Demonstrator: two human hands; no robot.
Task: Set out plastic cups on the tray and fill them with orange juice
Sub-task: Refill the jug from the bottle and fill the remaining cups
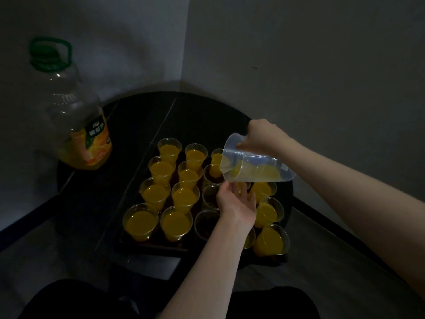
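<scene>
A dark tray (151,246) on a round black table holds several clear plastic cups. Most are full of orange juice, such as one at the near left (140,223). Three cups in the third column look empty, like one (205,224) at the front. My right hand (259,134) grips the handle of a clear measuring jug (255,165), tipped on its side with its spout low over the third column and juice pooled inside. My left hand (236,202) is under the jug with fingers reaching up to its underside; the cups below it are partly hidden.
A large, mostly empty juice bottle (76,116) with a green cap and handle stands at the table's left rim. Grey walls meet in a corner behind the table (96,203). My dark-clothed knees are at the bottom of the view.
</scene>
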